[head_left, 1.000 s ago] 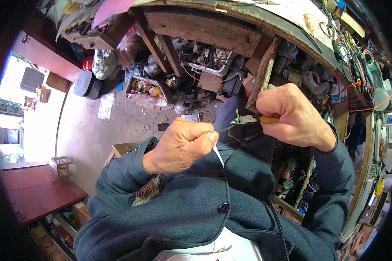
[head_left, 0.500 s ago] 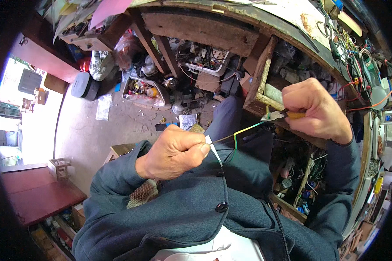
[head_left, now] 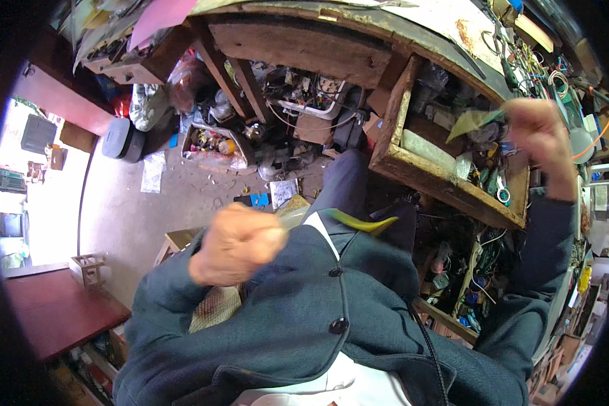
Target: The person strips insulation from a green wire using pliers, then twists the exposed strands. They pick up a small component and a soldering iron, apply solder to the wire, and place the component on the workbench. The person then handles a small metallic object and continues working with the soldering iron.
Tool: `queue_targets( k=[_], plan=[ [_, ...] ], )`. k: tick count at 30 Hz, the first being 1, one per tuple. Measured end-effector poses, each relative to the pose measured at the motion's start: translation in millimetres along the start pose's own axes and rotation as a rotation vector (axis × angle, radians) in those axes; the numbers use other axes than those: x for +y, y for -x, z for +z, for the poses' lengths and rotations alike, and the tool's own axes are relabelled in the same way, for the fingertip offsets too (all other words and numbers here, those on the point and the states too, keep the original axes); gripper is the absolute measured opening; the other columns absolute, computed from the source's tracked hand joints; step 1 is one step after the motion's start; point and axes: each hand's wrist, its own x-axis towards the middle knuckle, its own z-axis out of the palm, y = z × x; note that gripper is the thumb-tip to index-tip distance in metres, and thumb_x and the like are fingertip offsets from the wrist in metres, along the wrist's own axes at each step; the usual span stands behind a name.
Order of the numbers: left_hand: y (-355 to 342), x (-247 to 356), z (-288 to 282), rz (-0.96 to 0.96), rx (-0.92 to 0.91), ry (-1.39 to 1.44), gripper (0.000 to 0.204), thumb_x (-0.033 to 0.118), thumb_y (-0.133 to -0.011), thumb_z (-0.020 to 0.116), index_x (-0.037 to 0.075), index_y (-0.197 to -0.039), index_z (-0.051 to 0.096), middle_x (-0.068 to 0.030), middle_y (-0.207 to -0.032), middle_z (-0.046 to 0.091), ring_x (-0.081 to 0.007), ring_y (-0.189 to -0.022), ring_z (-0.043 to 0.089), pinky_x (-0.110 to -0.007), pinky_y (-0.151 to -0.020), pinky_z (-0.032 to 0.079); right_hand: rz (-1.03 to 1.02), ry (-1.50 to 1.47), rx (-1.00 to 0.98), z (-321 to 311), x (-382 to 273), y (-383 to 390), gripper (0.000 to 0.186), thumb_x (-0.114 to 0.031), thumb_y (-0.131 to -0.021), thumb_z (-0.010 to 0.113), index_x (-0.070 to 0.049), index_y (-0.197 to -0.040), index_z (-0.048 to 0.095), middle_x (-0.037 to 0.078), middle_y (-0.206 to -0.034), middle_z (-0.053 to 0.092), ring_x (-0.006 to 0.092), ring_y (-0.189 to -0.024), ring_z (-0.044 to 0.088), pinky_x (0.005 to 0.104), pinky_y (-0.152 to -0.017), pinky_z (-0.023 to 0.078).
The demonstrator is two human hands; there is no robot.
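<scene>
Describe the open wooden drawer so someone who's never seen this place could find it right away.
Start at the long, worn wooden workbench across the top. Under its right part, the wooden drawer juts out open, below the raised right hand. Unlike the bench's dark cluttered recess, it is a pale-rimmed box filled with small parts and wires.

far across the top, a worn wooden surface (head_left: 331,17) with a bent edge, cluttered at the right with coloured wires (head_left: 551,74). beneath its right part, an open wooden drawer (head_left: 446,186) crammed with small parts and tools. under the middle, a dark recess stuffed with cables and junk (head_left: 304,95). on the concrete floor (head_left: 115,216) to the left, a tray of bits (head_left: 213,145), a sheet of paper (head_left: 152,172) and a round grey container (head_left: 118,139). near left, a dark red table (head_left: 54,318) with a small wooden crate (head_left: 88,267) just beyond it.
</scene>
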Motion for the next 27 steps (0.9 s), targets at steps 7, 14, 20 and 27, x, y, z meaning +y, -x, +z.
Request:
queue_targets(
  k=[7, 14, 20, 27],
  plan=[
    [-12, -28, -16, -0.172, 0.138, 0.127, 0.045, 0.021, -0.096, 0.058, 0.009, -0.059, 0.036, 0.0013, -0.053, 0.034, -0.0089, -0.047, 0.028, -0.03, -0.046, 0.022, -0.147, 0.047, -0.016, 27, -24, 11, 0.023, -0.001, -0.079, 0.066, -0.001, -0.101, 0.059, 0.004, -0.095, 0.058, 0.0125, -0.086, 0.056, 0.0296, -0.077, 0.047],
    [-20, -18, -27, -0.262, 0.057, 0.088, 0.036, 0.018, -0.099, 0.054, 0.007, -0.066, 0.045, 0.0066, -0.064, 0.037, -0.0035, -0.061, 0.031, -0.027, -0.052, 0.026, -0.3, 0.074, -0.044, 128, -76, -52, 0.025, -0.009, -0.073, 0.064, 0.005, -0.069, 0.044, 0.021, -0.061, 0.04, 0.0333, -0.054, 0.04, 0.0425, -0.054, 0.037],
    [-23, -5, -26, -0.276, -0.103, 0.038, 0.031, 0.017, -0.097, 0.054, 0.002, -0.071, 0.05, 0.0042, -0.064, 0.039, -0.0054, -0.063, 0.036, -0.029, -0.055, 0.032, -0.314, 0.136, -0.026, 183, -116, -104, 0.018, -0.016, -0.073, 0.064, 0.002, -0.074, 0.062, 0.026, -0.074, 0.062, 0.0456, -0.076, 0.065, 0.0495, -0.066, 0.052],
    [-37, 5, 20, -0.157, -0.438, -0.059, 0.028, 0.013, -0.093, 0.056, -0.001, -0.07, 0.048, -0.0106, -0.058, 0.04, -0.0137, -0.055, 0.039, -0.035, -0.054, 0.037, -0.456, 0.13, -0.145, 287, -175, -192, 0.025, -0.029, -0.072, 0.066, -0.005, -0.08, 0.067, 0.02, -0.079, 0.067, 0.0406, -0.079, 0.066, 0.047, -0.072, 0.054]
  ],
)
